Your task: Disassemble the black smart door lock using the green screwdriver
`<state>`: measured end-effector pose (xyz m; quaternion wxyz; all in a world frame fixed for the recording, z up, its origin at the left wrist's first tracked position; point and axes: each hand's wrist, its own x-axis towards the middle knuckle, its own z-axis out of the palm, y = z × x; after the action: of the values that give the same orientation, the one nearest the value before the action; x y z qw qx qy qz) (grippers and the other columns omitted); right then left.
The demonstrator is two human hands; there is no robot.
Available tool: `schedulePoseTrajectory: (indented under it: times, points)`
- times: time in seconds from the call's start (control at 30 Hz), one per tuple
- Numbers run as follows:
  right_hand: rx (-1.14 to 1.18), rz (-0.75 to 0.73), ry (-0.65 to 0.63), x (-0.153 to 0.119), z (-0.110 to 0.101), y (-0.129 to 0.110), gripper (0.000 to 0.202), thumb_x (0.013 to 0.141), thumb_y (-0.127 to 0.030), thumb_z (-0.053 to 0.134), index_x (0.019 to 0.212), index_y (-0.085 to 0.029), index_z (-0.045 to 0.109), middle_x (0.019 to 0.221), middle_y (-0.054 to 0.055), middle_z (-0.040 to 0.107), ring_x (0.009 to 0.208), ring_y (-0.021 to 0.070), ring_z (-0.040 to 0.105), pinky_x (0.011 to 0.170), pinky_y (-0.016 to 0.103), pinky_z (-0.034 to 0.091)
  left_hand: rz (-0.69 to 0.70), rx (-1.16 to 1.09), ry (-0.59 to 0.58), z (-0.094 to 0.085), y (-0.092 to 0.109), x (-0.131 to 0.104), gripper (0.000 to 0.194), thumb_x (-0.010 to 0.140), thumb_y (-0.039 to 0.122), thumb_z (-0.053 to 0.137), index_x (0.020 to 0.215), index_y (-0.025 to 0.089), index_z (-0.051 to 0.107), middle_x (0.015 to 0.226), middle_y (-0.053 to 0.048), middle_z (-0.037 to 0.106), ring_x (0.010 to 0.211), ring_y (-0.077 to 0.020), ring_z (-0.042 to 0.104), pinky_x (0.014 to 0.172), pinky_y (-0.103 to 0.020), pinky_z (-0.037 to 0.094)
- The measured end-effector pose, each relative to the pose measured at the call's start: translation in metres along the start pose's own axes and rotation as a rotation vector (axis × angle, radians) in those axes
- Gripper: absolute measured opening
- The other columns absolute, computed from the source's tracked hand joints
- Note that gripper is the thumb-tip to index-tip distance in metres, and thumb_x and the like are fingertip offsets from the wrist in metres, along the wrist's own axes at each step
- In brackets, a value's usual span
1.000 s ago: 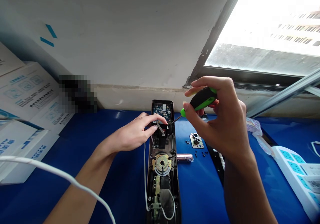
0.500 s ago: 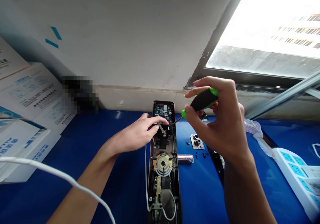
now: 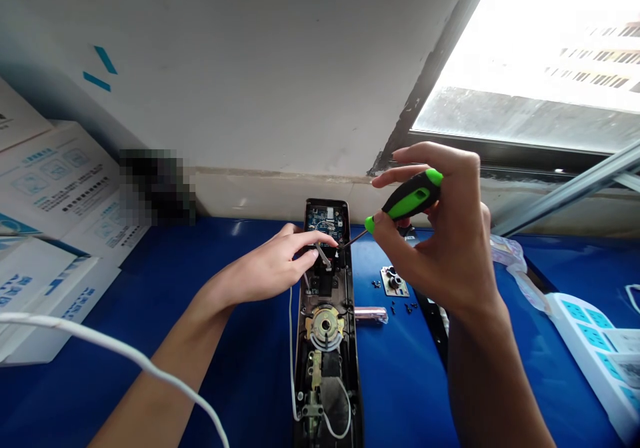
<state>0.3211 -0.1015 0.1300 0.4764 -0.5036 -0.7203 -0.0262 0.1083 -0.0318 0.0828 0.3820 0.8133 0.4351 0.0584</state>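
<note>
An opened door-lock body (image 3: 326, 341) lies lengthwise on the blue table (image 3: 240, 368), its circuit board (image 3: 321, 219) at the far end and a brass round part (image 3: 324, 325) in the middle. My left hand (image 3: 273, 268) rests on the lock's left side, fingertips pinching a small grey strip (image 3: 321, 256) inside it. My right hand (image 3: 440, 235) grips a green and black screwdriver (image 3: 407, 201), whose tip touches the lock's upper right edge next to that strip.
Small black screws (image 3: 405, 308), a little metal plate (image 3: 394, 281) and a pink cylinder (image 3: 370, 315) lie right of the lock. A white power strip (image 3: 595, 341) sits far right, white boxes (image 3: 55, 201) stack at left, and a white cable (image 3: 115, 355) crosses the foreground.
My right hand has rolled the screwdriver handle, so more green shows, and lifted it slightly. My left hand stays on the strip.
</note>
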Motion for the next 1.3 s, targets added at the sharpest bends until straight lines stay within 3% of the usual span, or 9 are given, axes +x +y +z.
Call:
schedulePoseTrajectory:
  times: [0.23,0.5,0.73,0.97,1.1,1.3]
  points:
    - [-0.083,-0.020,0.036,-0.0013,0.0005,0.0018,0.042,0.086,-0.019,0.072,0.123,-0.030,0.054,0.103,-0.002,0.071,0.058,0.0092,0.054,0.052,0.030,0.052,0.023,0.010,0.032,-0.0011,-0.0011,0.0001,0.039,0.102,0.054,0.040,0.137,0.052,0.057,0.112,-0.001,0.058,0.108,-0.0255,0.062,0.099,-0.043,0.049]
    - [0.029,-0.057,-0.032,-0.0001,-0.0013,-0.0012,0.060,0.079,-0.008,0.068,0.133,-0.024,0.047,0.118,0.003,0.067,0.077,0.0114,0.063,0.065,0.029,0.057,0.025,0.031,0.034,-0.0015,-0.0018,-0.0010,0.040,0.101,0.056,0.043,0.137,0.050,0.058,0.118,-0.002,0.060,0.113,-0.0276,0.061,0.102,-0.045,0.048]
    - [-0.063,0.000,0.014,-0.0030,0.0008,0.0002,0.052,0.083,-0.020,0.078,0.127,-0.029,0.052,0.104,-0.005,0.070,0.056,0.0071,0.052,0.049,0.028,0.049,0.039,0.048,0.033,-0.0032,-0.0016,-0.0016,0.045,0.100,0.058,0.044,0.140,0.045,0.058,0.129,-0.003,0.060,0.121,-0.0291,0.058,0.106,-0.044,0.046]
    - [0.040,-0.007,-0.014,-0.0006,-0.0003,-0.0014,0.059,0.080,-0.009,0.067,0.132,-0.029,0.047,0.117,0.001,0.068,0.072,0.0116,0.062,0.060,0.031,0.056,0.047,0.054,0.037,-0.0037,0.0005,-0.0025,0.045,0.099,0.060,0.045,0.138,0.043,0.060,0.124,-0.004,0.062,0.117,-0.0292,0.060,0.102,-0.043,0.048]
    - [0.054,-0.030,-0.038,-0.0006,0.0005,-0.0032,0.061,0.080,-0.011,0.065,0.134,-0.031,0.045,0.120,0.003,0.067,0.079,0.0148,0.063,0.065,0.035,0.057,0.045,0.048,0.038,-0.0039,0.0004,-0.0018,0.045,0.099,0.060,0.046,0.136,0.042,0.061,0.125,-0.004,0.062,0.117,-0.0295,0.060,0.102,-0.043,0.048]
    - [-0.027,-0.005,-0.004,-0.0007,-0.0004,-0.0043,0.047,0.087,-0.021,0.070,0.127,-0.032,0.050,0.108,-0.001,0.071,0.058,0.0105,0.055,0.054,0.033,0.054,0.055,0.042,0.043,-0.0033,-0.0009,-0.0018,0.045,0.098,0.062,0.046,0.136,0.042,0.061,0.126,-0.004,0.062,0.117,-0.0290,0.059,0.101,-0.042,0.048]
